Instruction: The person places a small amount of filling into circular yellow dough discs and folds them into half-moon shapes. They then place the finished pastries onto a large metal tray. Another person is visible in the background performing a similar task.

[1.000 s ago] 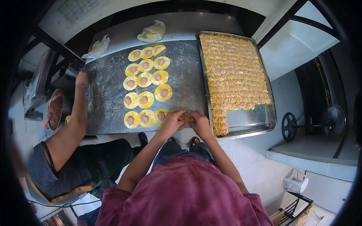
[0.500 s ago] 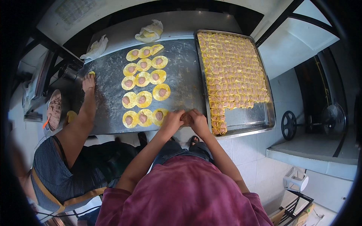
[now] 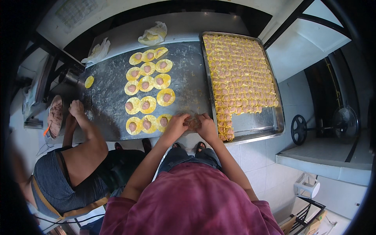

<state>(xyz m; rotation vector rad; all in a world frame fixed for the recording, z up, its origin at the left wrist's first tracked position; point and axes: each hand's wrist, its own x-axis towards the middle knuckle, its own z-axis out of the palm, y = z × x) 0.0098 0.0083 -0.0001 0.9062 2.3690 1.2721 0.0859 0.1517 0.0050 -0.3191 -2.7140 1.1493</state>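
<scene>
Dark bench [image 3: 188, 74] spreads left of metal tray [image 3: 252, 123]. Brownish piece [image 3: 192, 123] left of tray's near end, pinched between my left fingers [image 3: 183, 117] and right fingers [image 3: 204, 117]; right fingers nearer tray. Piece's long axis unclear.

The thing [image 3: 192, 123] between the hands [image 3: 177, 126] is too blurred to identify, the maroon shirt [image 3: 192, 199] cropped below.

Your workplace: kitchen, batch food-making. Shown by: your pale-dusted table [image 3: 109, 78]; filled wrappers [image 3: 159, 98] in rows; tray [image 3: 250, 123] of dumplings [image 3: 243, 70]; filling [image 3: 55, 117]; co-worker [image 3: 55, 172] beside you.
</scene>
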